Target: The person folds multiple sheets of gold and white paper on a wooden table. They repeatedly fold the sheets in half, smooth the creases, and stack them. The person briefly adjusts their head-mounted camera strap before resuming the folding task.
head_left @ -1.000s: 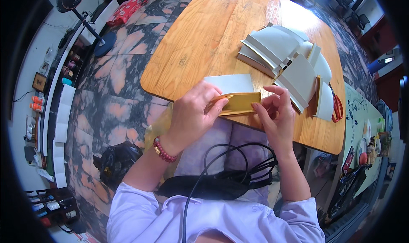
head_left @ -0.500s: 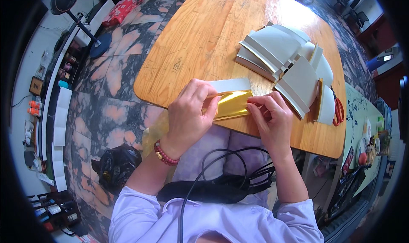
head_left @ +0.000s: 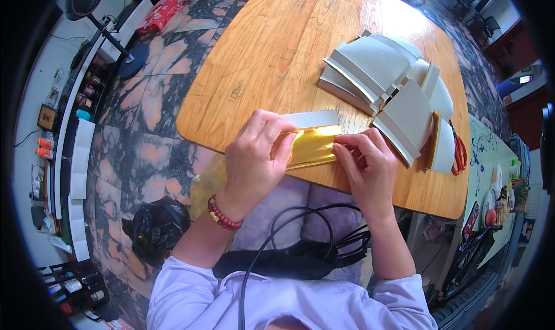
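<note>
A sheet of shiny gold card (head_left: 314, 147) with a white strip along its far edge lies between my hands at the near edge of the table. My left hand (head_left: 258, 148) pinches its left end between thumb and fingers. The right end is pinched by my right hand (head_left: 366, 160), its thumb and forefinger at the gold side. Just beyond my right hand, a pile of folded white card pieces (head_left: 376, 64) with some gold edges covers the right part of the table. Red-handled scissors (head_left: 459, 155) rest at that pile's right side, their blades hidden.
The wooden table (head_left: 260, 58) has rounded corners. Black cables (head_left: 324, 214) lie across my lap. A black plastic bag (head_left: 157, 223) sits on the floor at left. A fan (head_left: 134, 61) stands by the left shelf, and a pale green surface (head_left: 491, 151) holds several items at right.
The white strip at the far edge looks narrower, and more of the gold face shows. Both hands keep their pinch with only slight shifts.
</note>
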The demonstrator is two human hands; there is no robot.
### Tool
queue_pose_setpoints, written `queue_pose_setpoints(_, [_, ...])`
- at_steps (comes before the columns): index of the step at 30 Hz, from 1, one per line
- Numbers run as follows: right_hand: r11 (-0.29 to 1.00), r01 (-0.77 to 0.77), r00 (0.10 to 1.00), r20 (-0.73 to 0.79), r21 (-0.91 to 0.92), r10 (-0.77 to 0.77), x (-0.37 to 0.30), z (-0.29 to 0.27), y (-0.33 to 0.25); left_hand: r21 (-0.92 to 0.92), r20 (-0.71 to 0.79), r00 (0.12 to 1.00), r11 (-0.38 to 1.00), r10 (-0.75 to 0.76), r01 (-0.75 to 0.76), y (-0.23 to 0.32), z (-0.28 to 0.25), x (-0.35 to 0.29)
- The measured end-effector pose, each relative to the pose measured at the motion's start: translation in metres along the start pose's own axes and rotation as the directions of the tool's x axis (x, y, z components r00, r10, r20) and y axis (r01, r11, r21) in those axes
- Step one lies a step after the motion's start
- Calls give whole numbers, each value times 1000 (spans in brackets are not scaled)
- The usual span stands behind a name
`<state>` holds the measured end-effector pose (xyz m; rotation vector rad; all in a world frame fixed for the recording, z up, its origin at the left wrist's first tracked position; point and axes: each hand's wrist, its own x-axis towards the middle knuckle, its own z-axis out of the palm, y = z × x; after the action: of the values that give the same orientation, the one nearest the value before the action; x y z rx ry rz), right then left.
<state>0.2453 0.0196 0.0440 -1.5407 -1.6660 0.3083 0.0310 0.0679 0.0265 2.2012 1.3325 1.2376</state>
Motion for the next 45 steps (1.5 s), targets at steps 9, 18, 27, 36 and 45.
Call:
queue_pose_setpoints(9, [999, 22, 1000, -3, -30, -22, 0, 1, 0, 22, -1, 1000, 1000, 17, -16, 0, -1, 1])
queue_pose_setpoints(18, [998, 24, 1000, -17, -50, -25, 0, 3, 0, 25, 0, 1000, 1000, -13, 13, 2, 0, 2])
queue_pose_setpoints(27, [993, 47, 998, -30, -105, -51, -2, 6, 0, 174, 143, 970, 960, 196, -220, 8, -8, 9])
queue_pose_setpoints(36, [995, 42, 998, -34, -87, -45, -3, 9, 1, 403, 410, 910, 881, 67, -247, 46, -8, -48])
queue_pose_setpoints(45, [992, 40, 999, -31, -118, -44, -5, 7, -3, 365, 341, 936, 906, 83, -213, 39, 2, -59])
